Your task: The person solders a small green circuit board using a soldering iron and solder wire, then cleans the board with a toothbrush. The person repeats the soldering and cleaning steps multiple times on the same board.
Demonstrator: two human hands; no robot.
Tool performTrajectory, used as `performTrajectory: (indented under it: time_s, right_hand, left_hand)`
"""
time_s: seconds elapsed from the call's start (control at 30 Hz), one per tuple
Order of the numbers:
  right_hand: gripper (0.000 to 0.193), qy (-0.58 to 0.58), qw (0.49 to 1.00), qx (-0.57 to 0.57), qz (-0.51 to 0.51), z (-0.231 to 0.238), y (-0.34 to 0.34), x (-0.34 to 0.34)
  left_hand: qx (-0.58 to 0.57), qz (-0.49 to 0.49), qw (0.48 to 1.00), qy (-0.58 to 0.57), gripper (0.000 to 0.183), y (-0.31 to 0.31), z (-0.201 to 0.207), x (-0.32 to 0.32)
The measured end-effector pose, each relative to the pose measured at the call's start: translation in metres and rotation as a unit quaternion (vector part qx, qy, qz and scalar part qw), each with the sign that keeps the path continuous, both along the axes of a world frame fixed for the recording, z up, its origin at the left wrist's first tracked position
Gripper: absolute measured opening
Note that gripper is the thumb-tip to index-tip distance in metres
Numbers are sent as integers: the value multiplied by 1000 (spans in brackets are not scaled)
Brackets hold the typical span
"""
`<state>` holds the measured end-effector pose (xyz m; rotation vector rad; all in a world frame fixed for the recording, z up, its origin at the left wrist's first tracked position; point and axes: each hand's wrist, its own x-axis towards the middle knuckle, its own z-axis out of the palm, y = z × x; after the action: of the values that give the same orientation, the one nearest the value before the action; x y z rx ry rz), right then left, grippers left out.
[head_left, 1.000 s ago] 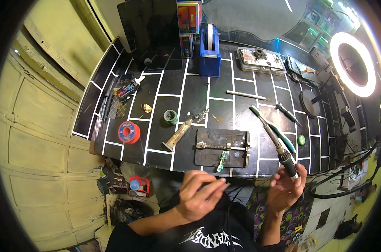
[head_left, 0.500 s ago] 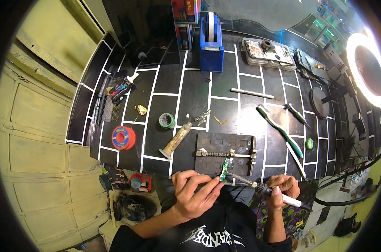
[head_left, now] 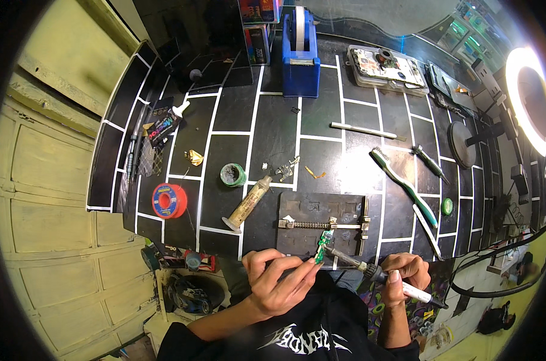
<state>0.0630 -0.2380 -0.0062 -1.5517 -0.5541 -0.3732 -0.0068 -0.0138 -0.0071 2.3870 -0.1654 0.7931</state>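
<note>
A small green circuit board (head_left: 323, 245) sits at the near edge of a dark board holder (head_left: 309, 237), its far end by the holder's metal clamp bar (head_left: 312, 225). The fingertips of my left hand (head_left: 285, 283) pinch the board's near end. My right hand (head_left: 402, 278) is closed round a soldering iron (head_left: 375, 272) with a white handle and dark collar. The iron's tip points left and reaches the board's right edge; whether it touches cannot be made out.
On the black tiled table lie a flux syringe (head_left: 249, 203), a red solder spool (head_left: 169, 200), an open green jar (head_left: 232, 174), a green toothbrush (head_left: 405, 186) and a thin metal tool (head_left: 366, 130). A blue tape dispenser (head_left: 301, 75) stands behind; a ring light (head_left: 528, 99) glows at right.
The view has shifted slightly. Both hands keep their grips, and the soldering iron's tip stays by the green circuit board, with little movement.
</note>
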Motion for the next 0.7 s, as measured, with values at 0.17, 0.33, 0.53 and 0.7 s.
performTrajectory:
  time_s: [0.17, 0.33, 0.53, 0.7]
  right_hand:
    - [29, -2, 999, 25, -30, -2, 3, -2]
    - [29, 1, 1000, 0, 11, -2, 0, -2]
    - [28, -10, 999, 3, -44, -1, 3, -1]
    - [31, 16, 1000, 13, -19, -3, -1, -4]
  left_hand:
    - [-1, 3, 1000, -3, 28, -1, 0, 0]
    - [-3, 1, 1000, -2, 28, 0, 0, 0]
    - [-5, 4, 1000, 2, 28, 0, -4, -2]
    - [-6, 2, 1000, 4, 29, 0, -5, -3]
